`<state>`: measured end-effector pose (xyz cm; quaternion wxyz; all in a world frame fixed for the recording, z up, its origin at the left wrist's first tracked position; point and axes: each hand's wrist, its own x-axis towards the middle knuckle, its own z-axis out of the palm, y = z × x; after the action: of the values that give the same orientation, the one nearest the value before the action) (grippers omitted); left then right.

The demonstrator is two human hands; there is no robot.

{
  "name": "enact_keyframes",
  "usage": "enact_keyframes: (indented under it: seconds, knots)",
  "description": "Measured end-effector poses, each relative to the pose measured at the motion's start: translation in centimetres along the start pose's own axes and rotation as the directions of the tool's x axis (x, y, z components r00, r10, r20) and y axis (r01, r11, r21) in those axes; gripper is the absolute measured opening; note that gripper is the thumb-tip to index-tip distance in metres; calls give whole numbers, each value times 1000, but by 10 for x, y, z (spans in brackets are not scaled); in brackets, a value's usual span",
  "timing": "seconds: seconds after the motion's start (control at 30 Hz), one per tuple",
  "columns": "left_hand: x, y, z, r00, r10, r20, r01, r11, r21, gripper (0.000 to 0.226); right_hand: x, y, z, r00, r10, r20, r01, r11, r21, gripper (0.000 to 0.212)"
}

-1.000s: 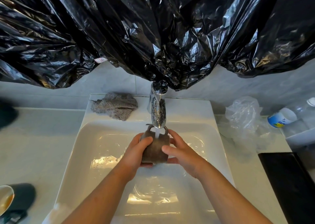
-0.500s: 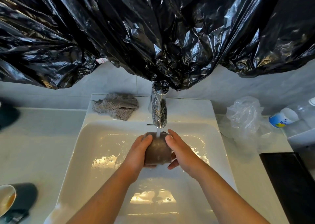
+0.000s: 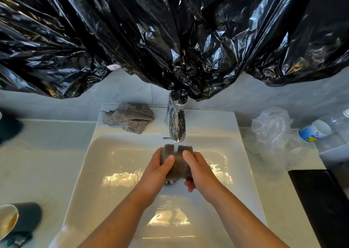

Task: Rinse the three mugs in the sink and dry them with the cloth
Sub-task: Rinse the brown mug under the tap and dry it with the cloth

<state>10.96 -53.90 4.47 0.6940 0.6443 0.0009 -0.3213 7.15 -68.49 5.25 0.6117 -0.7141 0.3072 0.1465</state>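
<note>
A brown mug is held over the white sink, directly below the chrome tap, and a thin stream of water falls on it. My left hand grips its left side and my right hand grips its right side. A grey cloth lies crumpled on the sink's back ledge, left of the tap. A dark mug with a pale inside stands at the lower left of the counter. A third dark mug is partly cut off at the left edge.
Black plastic sheeting hangs over the wall above the tap. A clear plastic bag and a white container with a blue label sit to the right. A black flat object lies at the lower right.
The brown mug has been turned between my hands under the running water; its handle, seen at the top one second ago, is out of sight now.
</note>
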Motion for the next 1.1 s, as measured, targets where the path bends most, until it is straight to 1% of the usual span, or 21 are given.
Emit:
enact_keyframes:
  seconds: [0.1, 0.13, 0.2, 0.23, 0.33, 0.4, 0.47, 0.57, 0.7, 0.73, 0.77, 0.8, 0.83, 0.9, 0.93, 0.97, 1.03, 1.1]
  knots:
    - [-1, -9, -4, 998, 53, 24, -53, 999, -10, 57, 0, -4, -1, 998, 63, -2, -63, 993, -95, 77]
    - [-1, -11, -5, 998, 54, 11, -54, 998, -18, 61, 0, -6, 0, 996, 95, -1, -94, 986, -140, 84]
    - [0, -13, -7, 999, 39, -31, -40, 998, -49, 58, -1, -8, -1, 993, 118, -1, -114, 965, -236, 90]
    - [1, -13, -8, 999, 17, -45, -20, 997, -77, 54, -3, -9, -1, 994, 105, -3, -102, 953, -285, 88]
    - [3, -12, -8, 997, -57, -50, 49, 988, -149, 44, -7, -8, -4, 999, 38, -7, -38, 932, -360, 70]
    - [4, -12, -9, 996, -76, -47, 67, 982, -176, 39, -8, -8, -7, 1000, 14, -8, -16, 925, -379, 63]
    - [3, -12, -9, 996, -78, -53, 67, 979, -192, 43, -10, -10, -9, 1000, 6, -3, -7, 923, -385, 69]
    - [0, -12, -7, 993, -88, -75, 72, 978, -195, 58, -13, -12, -10, 999, -25, -22, 14, 921, -390, 79]
    - [-1, -11, -6, 984, -136, -111, 106, 963, -246, 57, -14, -11, -12, 995, -96, -16, 77, 881, -466, 83]
    - [-1, -10, -7, 983, -144, -110, 113, 961, -253, 56, -14, -10, -12, 992, -127, -5, 109, 865, -490, 79]
    - [-1, -10, -7, 983, -152, -101, 121, 958, -261, 54, -15, -9, -12, 986, -164, 10, 148, 859, -491, 69]
    - [-2, -10, -7, 984, -157, -85, 129, 954, -271, 52, -15, -9, -11, 982, -189, 28, 181, 869, -460, 58]
    - [-2, -10, -7, 985, -159, -65, 134, 949, -284, 49, -15, -9, -10, 980, -195, 50, 198, 893, -404, 51]
    - [-4, -10, -6, 986, -164, -39, 144, 938, -314, 46, -14, -10, -8, 981, -177, 78, 192, 937, -291, 53]
    - [-4, -9, -5, 985, -172, -31, 152, 934, -323, 47, -14, -10, -8, 982, -178, 68, 190, 944, -270, 55]
    - [-5, -8, -5, 983, -180, -25, 164, 935, -314, 48, -14, -9, -8, 980, -194, 43, 198, 942, -270, 57]
    - [-6, -5, -5, 981, -193, -32, 181, 955, -234, 48, -15, -11, -8, 971, -237, -17, 221, 930, -294, 57]
    - [-5, -2, -6, 976, -193, -102, 178, 974, -140, 52, -17, -12, -8, 961, -271, -52, 233, 897, -375, 62]
